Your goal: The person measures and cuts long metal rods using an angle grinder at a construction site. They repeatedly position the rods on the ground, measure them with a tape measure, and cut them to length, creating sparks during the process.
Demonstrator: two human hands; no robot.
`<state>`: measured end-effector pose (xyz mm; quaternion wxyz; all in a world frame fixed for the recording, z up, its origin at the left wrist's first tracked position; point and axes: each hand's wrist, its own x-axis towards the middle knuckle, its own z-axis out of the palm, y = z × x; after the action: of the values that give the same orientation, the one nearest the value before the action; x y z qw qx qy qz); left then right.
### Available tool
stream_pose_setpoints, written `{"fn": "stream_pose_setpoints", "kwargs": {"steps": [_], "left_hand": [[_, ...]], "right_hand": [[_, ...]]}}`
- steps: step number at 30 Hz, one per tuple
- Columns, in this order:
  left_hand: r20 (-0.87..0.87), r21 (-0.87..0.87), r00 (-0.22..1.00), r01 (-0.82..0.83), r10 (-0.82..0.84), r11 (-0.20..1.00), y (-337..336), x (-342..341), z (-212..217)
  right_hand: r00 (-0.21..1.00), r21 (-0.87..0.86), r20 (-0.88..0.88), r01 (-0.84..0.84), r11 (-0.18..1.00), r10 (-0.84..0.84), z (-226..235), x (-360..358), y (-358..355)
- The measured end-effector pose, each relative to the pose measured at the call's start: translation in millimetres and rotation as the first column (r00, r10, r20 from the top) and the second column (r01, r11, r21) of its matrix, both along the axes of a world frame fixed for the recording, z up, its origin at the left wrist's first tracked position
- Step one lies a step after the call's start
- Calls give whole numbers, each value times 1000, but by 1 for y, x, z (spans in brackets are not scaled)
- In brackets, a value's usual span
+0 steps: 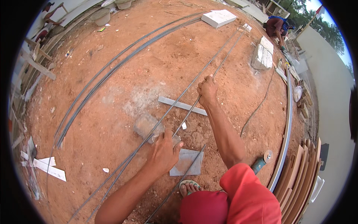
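My right hand (207,89) is closed in a fist round a thin grey steel rod (191,110), which slants down toward me. The rod's near end runs in between the thumb and forefinger of my left hand (164,152), which grips it low down with the thumb sticking out; the other fingers are partly hidden. Just left of that hand, a second steel rod (179,98) runs over a pale, dusty block (146,125). A flat grey metal bar (181,105) lies crosswise beneath the rods. Close by on the ground is a square grey plate (186,162).
An angle grinder (262,161) lies right of my forearm, near a long metal profile (286,127) and stacked brown boards (298,179). More rods (108,72) curve across the left. White blocks (219,18) stand farther off. Another person (276,28) crouches at far right.
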<state>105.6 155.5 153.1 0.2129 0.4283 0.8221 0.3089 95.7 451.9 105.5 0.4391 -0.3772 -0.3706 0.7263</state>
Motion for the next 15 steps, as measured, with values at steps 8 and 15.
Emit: {"fn": "stream_pose_setpoints", "kwargs": {"steps": [8,15], "left_hand": [[255,-59,965,77,-60,995,-34,-11,-38],[220,88,971,71,-89,994,60,-34,-43]], "right_hand": [[997,-57,72,-12,998,17,-46,-24,122],[938,111,347,-58,992,16,-46,-35,195]]}}
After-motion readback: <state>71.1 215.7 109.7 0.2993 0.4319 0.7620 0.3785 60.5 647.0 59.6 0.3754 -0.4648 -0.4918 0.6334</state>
